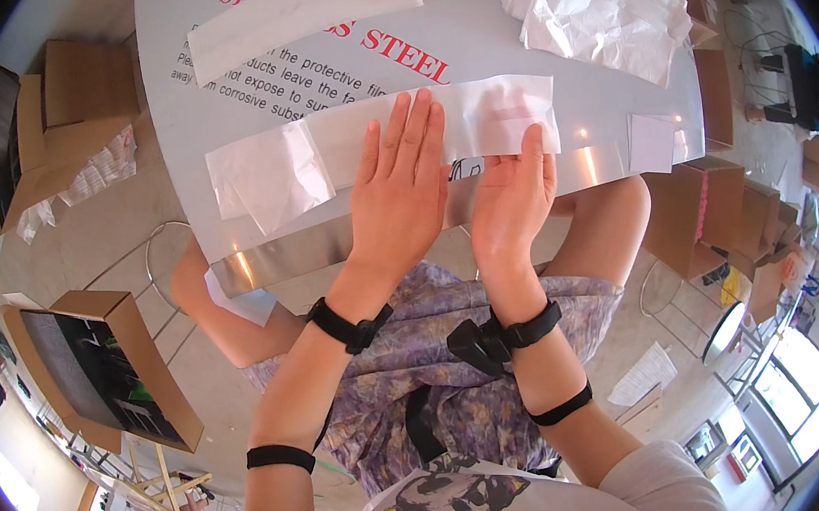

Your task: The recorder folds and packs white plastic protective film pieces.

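Note:
A long, thin, whitish translucent bag [271, 170] lies crosswise on the metal-topped table in front of me, its left end folded over in a glossy flap. My left hand [397, 192] presses flat on the middle of it, fingers stretched out and close together. At the right end, my right hand [513, 200] has its fingers beneath or inside the thin material, where they show through faintly. Its thumb stays outside, near the lower edge, so the bag end is between thumb and fingers. Another long white bag [305, 17] lies flat farther back.
A heap of white bags [597, 1] fills the table's back right. Near the right edge lies a small square of white paper [652, 142]. Open cardboard boxes [126, 360] stand on the floor at left, with more boxes [690, 216] at right. Wire-framed stools flank my legs.

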Demonstrator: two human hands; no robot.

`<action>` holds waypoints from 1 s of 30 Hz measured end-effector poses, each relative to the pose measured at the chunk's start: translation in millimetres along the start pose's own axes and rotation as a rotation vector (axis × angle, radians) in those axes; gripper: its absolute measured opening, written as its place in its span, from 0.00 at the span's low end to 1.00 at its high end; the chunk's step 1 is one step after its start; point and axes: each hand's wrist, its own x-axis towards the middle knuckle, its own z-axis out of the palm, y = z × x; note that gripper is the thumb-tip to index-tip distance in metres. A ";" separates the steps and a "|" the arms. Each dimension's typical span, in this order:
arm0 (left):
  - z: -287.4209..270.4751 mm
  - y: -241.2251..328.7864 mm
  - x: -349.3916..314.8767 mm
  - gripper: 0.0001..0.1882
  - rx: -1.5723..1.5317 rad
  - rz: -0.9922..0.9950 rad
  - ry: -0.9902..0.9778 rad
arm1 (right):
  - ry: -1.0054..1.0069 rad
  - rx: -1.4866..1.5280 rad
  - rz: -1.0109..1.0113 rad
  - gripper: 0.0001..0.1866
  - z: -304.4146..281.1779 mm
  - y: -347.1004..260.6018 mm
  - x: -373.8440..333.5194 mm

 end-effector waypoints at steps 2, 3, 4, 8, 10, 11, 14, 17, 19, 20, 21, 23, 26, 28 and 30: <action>8.5 -3.2 -4.9 0.36 0.017 -0.006 -0.046 | -0.025 0.048 0.014 0.19 4.3 -6.4 -3.5; 11.8 -3.8 -4.6 0.37 0.030 -0.010 -0.038 | -0.034 0.063 0.005 0.19 5.1 -8.7 -4.4; 14.5 -4.3 -4.7 0.37 0.044 -0.015 -0.030 | -0.043 0.078 -0.004 0.19 5.6 -10.7 -5.8; 19.2 -4.8 -4.2 0.38 0.095 -0.018 -0.057 | -0.091 0.055 0.005 0.20 7.5 -13.9 -16.6; 19.6 -4.8 -3.7 0.38 0.109 -0.018 -0.063 | -0.191 -0.021 -0.037 0.21 7.8 -8.1 -21.7; 19.7 -4.2 -3.6 0.38 0.108 -0.019 -0.062 | -0.191 -0.022 -0.037 0.21 9.1 -7.3 -26.4; 21.4 -5.5 -4.9 0.38 0.193 -0.026 -0.053 | -0.245 -0.135 -0.003 0.22 14.5 -1.9 -38.8; 20.0 -8.6 -5.9 0.36 0.242 -0.009 -0.057 | -0.310 -0.152 -0.024 0.22 20.0 2.7 -41.8; 6.4 -4.6 -5.6 0.31 -0.284 -0.113 0.151 | -0.331 -0.247 -0.113 0.22 20.9 6.1 -37.4; -3.9 -1.9 -5.1 0.31 -0.287 -0.111 0.150 | -0.329 -0.249 -0.115 0.22 21.8 8.6 -34.6; -18.8 1.9 -3.4 0.28 -0.725 -0.334 0.240 | -0.421 -0.346 -0.190 0.22 23.2 10.1 -32.1; -41.1 -7.1 -0.3 0.23 -1.328 -0.641 0.331 | -0.512 -0.441 -0.262 0.22 23.5 12.7 -33.4; -71.4 -12.1 10.7 0.23 -1.254 -0.775 0.176 | -0.734 -0.827 -0.275 0.38 23.9 10.4 -38.3; -72.9 -17.3 16.3 0.22 -1.194 -0.798 0.180 | -0.775 -0.811 -0.336 0.46 19.5 14.9 -35.8; -68.4 -24.8 15.8 0.17 -1.023 -0.843 0.123 | -0.747 -0.603 -0.210 0.47 15.4 12.7 -36.9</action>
